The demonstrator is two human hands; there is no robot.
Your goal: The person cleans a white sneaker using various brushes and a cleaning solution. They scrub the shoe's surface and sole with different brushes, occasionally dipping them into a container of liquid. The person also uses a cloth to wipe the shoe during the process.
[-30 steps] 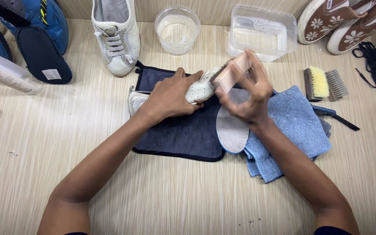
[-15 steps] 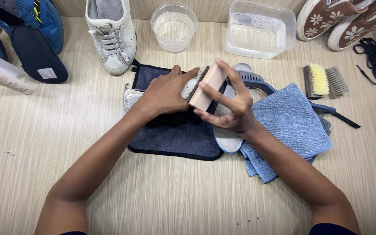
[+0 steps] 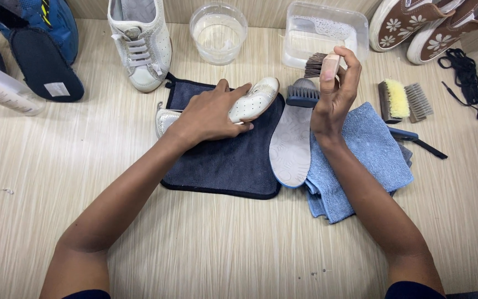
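My left hand [image 3: 212,112] grips a white perforated sneaker [image 3: 253,99] lying on its side on a dark navy cloth [image 3: 222,166]. My right hand [image 3: 336,91] holds a wooden-backed brush [image 3: 321,65] with dark bristles, raised near a rectangular clear tub [image 3: 327,30] of water. A grey insole [image 3: 290,141] lies between the hands, half on the navy cloth, half on a folded light blue cloth [image 3: 360,160]. A dark brush [image 3: 304,94] rests at the insole's top end.
The matching white sneaker [image 3: 139,44] stands at the back beside a round clear bowl [image 3: 218,30] of water. A yellow-bristle brush [image 3: 396,99], black laces [image 3: 466,77], flowered brown shoes [image 3: 416,22], a blue shoe [image 3: 34,33] and a white bottle [image 3: 1,88] ring the wooden table.
My right hand has lifted the brush off the sneaker and carried it right and back, towards the rectangular tub. The sneaker's toe and the insole now show. My left hand stays on the sneaker.
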